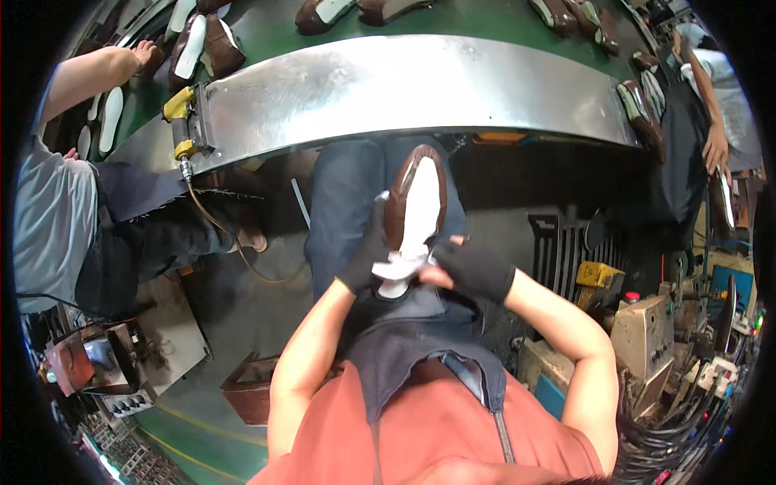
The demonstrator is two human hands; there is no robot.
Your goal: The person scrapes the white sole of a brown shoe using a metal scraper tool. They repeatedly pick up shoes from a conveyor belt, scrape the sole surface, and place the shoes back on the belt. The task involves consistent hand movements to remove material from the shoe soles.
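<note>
Over my lap a brown leather shoe upper (395, 206) is held sole side up, toe pointing away from me. Its underside shows a long white insole (422, 202). My left hand (369, 252), in a black fingerless glove, is closed around the left side of the shoe near the heel. Crumpled white thin material (398, 268) bunches at the heel end. My right hand (473, 267), gloved the same way, is beside the heel with its bare fingers curled against that white material. Motion blurs the fingertips a little.
A curved metal shelf (404, 89) spans ahead, with a yellow-and-black air tool (182, 125) and hose at its left end. Beyond it, a green conveyor (477, 20) carries several brown shoes. Co-workers sit left and right. A machine box with red button (643, 323) stands right.
</note>
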